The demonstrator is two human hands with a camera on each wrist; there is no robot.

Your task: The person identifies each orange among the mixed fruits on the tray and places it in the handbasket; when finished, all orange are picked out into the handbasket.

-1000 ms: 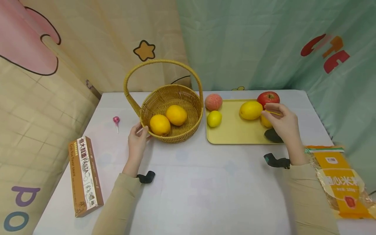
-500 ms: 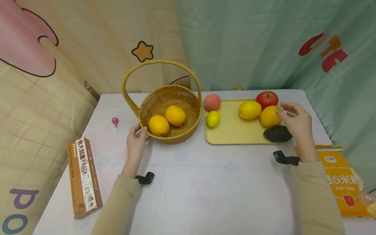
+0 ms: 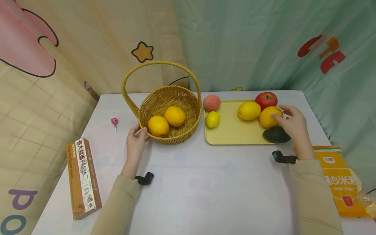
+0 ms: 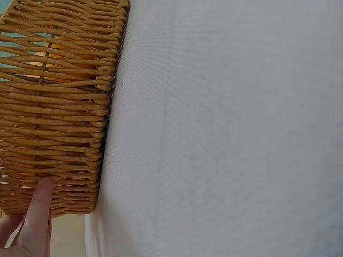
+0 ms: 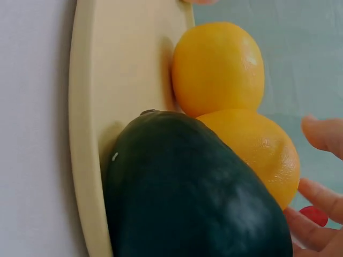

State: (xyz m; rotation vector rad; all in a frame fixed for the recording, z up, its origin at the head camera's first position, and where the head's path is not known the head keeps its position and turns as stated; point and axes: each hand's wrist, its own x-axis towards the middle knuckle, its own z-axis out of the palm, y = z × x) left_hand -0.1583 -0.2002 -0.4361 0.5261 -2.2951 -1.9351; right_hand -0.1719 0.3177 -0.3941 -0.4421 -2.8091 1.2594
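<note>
My left hand [image 3: 135,145] grips the left front rim of the wicker basket [image 3: 188,132], which holds two orange fruits [image 3: 159,126]. In the left wrist view its fingers [image 4: 38,214] lie against the woven wall. At the tray's right side my right hand [image 3: 296,125] is around the right of another orange fruit [image 3: 268,117], thumb and fingers apart; the right wrist view shows fingertips beside that fruit [image 5: 268,155], and contact is hard to tell. A dark green fruit [image 3: 276,134] lies in front of it, a yellow one [image 3: 249,111] to its left, a red apple [image 3: 266,100] behind.
On the left of the yellow tray [image 3: 229,142] are a pink fruit [image 3: 211,103] and a small yellow-green one [image 3: 212,119]. A lollipop [image 3: 114,121] and a pasta box [image 3: 83,179] lie at the left. An orange packet [image 3: 342,182] lies at the right.
My right hand first moved right, off the orange fruit in the tray, then came slightly back left to its side. My left hand has stayed on the basket rim.
</note>
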